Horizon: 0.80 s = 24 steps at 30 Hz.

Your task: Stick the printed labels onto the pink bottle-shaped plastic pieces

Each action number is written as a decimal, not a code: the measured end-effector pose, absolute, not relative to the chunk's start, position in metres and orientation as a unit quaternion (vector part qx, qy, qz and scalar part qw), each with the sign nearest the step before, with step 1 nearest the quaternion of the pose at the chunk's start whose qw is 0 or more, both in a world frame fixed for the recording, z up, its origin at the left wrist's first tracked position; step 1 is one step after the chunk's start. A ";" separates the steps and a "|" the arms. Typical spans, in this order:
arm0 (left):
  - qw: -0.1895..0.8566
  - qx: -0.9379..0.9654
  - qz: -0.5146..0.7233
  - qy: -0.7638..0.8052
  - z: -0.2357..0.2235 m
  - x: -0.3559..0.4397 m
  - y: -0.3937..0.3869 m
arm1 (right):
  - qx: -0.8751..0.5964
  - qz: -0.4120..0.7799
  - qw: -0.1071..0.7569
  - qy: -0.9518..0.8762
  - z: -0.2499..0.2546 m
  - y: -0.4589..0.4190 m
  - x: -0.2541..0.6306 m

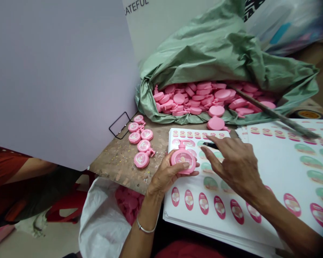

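Observation:
My left hand (161, 175) grips a flat, round pink toy pump bottle (179, 157) by its lower part, thumb across the front. A round printed label covers the bottle's face, and its pump end points away from me. Just right of it, my right hand (237, 165) holds a slim dark tool (210, 145) with a pointed end between thumb and fingers; its exact kind is unclear. Under both hands lies a stack of white sticker sheets (188, 218) printed with pink and green labels. Left of the stack, several labelled pink bottles (141, 159) rest on the worn tabletop (115, 161).
A green sack (204, 53) at the back spills unlabelled pink bottles (179, 99), with a long stick (280, 114) slanting from it. A tall pale panel (61, 71) and black wire stand (120, 125) border the left. Below hangs a white bag (97, 218) of pink pieces. Another person's arm (29, 168) shows left.

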<state>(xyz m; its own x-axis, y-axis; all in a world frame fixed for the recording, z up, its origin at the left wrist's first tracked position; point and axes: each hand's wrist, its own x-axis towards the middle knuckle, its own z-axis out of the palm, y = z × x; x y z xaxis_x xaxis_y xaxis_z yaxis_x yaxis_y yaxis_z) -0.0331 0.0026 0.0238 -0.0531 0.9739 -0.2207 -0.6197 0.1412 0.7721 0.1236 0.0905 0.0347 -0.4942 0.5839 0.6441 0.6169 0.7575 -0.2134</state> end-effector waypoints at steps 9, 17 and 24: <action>0.629 0.251 0.569 0.466 0.018 -0.041 -0.016 | -0.442 0.267 0.291 -0.806 0.001 0.140 0.117; 0.103 0.347 0.395 0.844 -0.009 -0.120 -0.001 | -0.619 0.188 0.172 -0.743 -0.025 0.284 0.167; -0.109 0.462 0.441 0.762 0.002 -0.103 0.007 | -0.576 0.219 0.175 -0.768 -0.046 0.308 0.169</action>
